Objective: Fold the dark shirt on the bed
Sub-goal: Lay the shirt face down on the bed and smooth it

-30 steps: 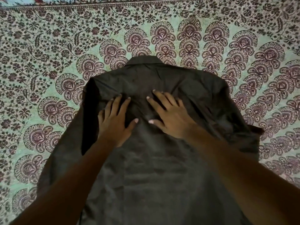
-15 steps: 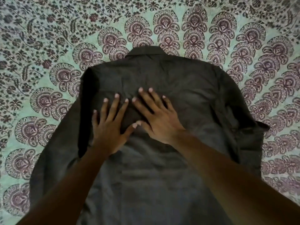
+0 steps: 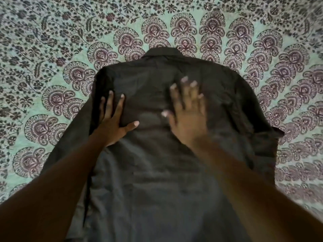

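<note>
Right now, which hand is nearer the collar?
Right. The right hand rests on the shirt below and slightly right of the collar; the left hand sits lower, by the shirt's left edge.

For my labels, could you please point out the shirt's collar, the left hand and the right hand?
shirt's collar (image 3: 161, 51): head view, middle of the collar.
left hand (image 3: 111, 126): head view, back of the hand.
right hand (image 3: 187, 119): head view, back of the hand.

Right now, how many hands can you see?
2. The left hand lies flat near the left edge of the dark shirt; the right hand, blurred, is spread over its upper middle.
</note>
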The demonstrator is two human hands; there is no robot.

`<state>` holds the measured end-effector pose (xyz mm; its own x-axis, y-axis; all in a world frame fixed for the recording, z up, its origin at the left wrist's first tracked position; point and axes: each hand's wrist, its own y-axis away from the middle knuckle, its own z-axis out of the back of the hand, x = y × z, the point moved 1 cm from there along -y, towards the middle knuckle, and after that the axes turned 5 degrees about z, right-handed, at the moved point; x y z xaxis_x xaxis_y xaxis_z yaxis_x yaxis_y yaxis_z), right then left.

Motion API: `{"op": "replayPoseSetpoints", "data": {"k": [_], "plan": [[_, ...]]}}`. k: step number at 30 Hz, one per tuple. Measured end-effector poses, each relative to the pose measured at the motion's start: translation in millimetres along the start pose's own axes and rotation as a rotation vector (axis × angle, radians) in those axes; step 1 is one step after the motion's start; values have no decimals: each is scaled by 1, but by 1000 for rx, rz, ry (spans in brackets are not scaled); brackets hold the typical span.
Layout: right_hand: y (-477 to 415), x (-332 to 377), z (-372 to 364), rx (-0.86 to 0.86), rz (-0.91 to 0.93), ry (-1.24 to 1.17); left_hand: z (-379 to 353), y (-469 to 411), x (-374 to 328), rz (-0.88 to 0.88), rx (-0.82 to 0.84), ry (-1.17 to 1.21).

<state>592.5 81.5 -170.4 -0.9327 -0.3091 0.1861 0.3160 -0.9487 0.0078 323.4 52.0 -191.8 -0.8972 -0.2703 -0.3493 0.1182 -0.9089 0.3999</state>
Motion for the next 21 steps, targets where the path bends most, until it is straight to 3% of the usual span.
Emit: {"op": "replayPoseSetpoints", "data": {"k": [2,4,9,13,15,19,21], "plan": [[50,29,-13,114,200,-26,-1,14,-6,-26,-74,-41],[91,13,-21,129,255,23,-13,49,-8,-56,-138,-151],[134,-88,0,114,-242,84,-52,149,18,35,-130,-259],[139,-60,4,73,-326,60,-62,181,12,102,-123,-232],[151,-10,-2,59,-221,21,-69,194,-4,47,-120,-225],[195,59,-27,185,177,7,-88,216,-5,-41,-106,-294],[214,40,-31,167,144,60,-90,234,15,17,-108,-300]]}}
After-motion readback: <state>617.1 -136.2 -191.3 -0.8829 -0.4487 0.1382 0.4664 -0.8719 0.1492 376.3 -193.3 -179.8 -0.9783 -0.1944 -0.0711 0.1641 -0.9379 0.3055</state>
